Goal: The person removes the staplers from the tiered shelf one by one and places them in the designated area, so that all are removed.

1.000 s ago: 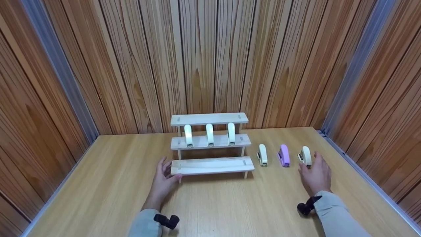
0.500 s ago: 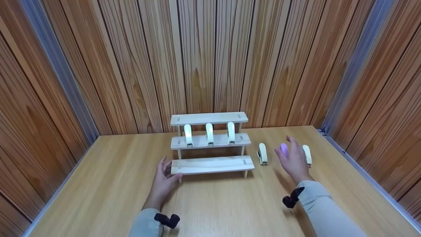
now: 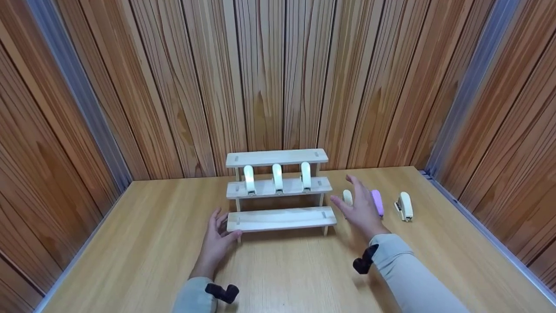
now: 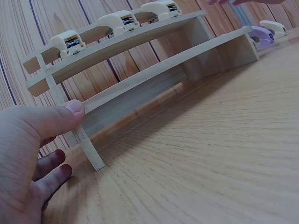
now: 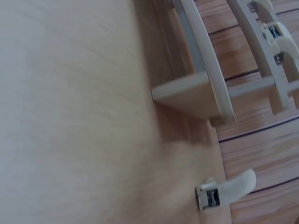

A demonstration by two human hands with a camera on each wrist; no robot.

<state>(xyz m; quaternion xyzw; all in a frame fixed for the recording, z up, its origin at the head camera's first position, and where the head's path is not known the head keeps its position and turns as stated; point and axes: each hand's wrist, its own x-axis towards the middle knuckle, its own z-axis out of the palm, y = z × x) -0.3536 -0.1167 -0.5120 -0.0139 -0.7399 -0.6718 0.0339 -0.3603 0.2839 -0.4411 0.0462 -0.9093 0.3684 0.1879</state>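
A three-tier wooden display shelf (image 3: 282,219) stands on the table. My left hand (image 3: 215,243) holds its lower left end; in the left wrist view the thumb (image 4: 63,116) presses the front corner of the bottom tier, while some fingers are hidden behind it. My right hand (image 3: 362,213), fingers spread and holding nothing, hovers at the nearest of the loose staplers, a cream stapler (image 3: 347,198) partly covered by it. That stapler (image 5: 229,192) shows whole in the right wrist view. A purple stapler (image 3: 377,202) and another cream stapler (image 3: 405,206) stand upright farther right.
On the middle tier stand three cream staplers, a left one (image 3: 249,179), a middle one (image 3: 278,178) and a right one (image 3: 306,176). Wood-panelled walls (image 3: 269,78) close in the table (image 3: 278,269) at the back and sides.
My right hand has moved left, from the far right cream stapler past the purple one to the nearest cream one. My left hand has stayed on the shelf, and the staplers have not moved.
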